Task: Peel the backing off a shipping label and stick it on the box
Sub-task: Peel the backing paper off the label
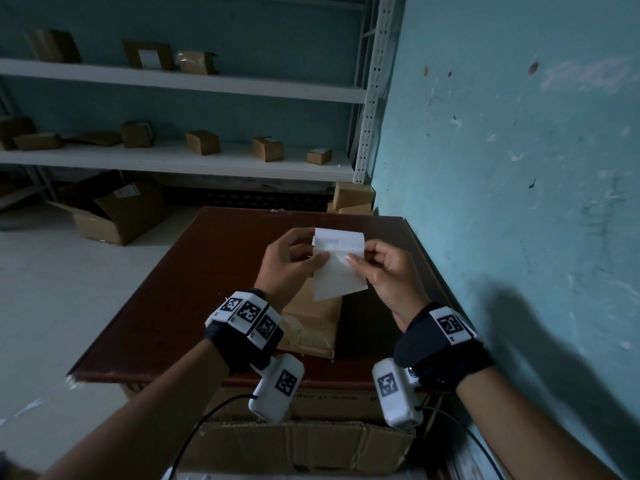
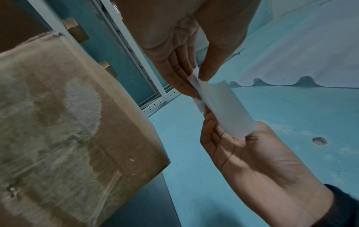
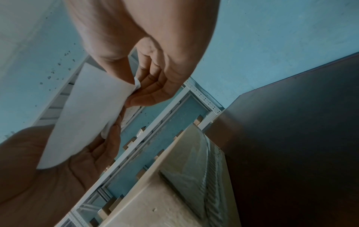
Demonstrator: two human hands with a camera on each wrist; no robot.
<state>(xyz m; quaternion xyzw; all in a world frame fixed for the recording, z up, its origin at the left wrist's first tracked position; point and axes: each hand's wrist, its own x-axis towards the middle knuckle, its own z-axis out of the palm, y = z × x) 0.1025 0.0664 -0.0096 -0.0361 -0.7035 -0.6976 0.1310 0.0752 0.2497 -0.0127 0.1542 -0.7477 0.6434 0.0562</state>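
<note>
A white shipping label (image 1: 337, 271) is held upright above a taped cardboard box (image 1: 311, 327) that lies on the brown table (image 1: 166, 306). My left hand (image 1: 313, 254) pinches the label's upper left edge between thumb and fingers. Opposite it, my right hand (image 1: 356, 259) pinches the upper right edge. Along the top a brighter strip stands apart from the sheet. In the left wrist view my left hand (image 2: 196, 79) nips a corner of the label (image 2: 223, 107), with the box (image 2: 58, 122) to the left. In the right wrist view my right hand (image 3: 134, 90) grips the label (image 3: 87, 115) above the box (image 3: 174, 184).
A teal wall (image 1: 502, 168) runs close along the table's right side. White shelves (image 1: 173, 161) behind the table carry several small cartons. An open carton (image 1: 114, 216) lies on the floor at the left, and another carton (image 1: 294, 445) sits below the table's front edge.
</note>
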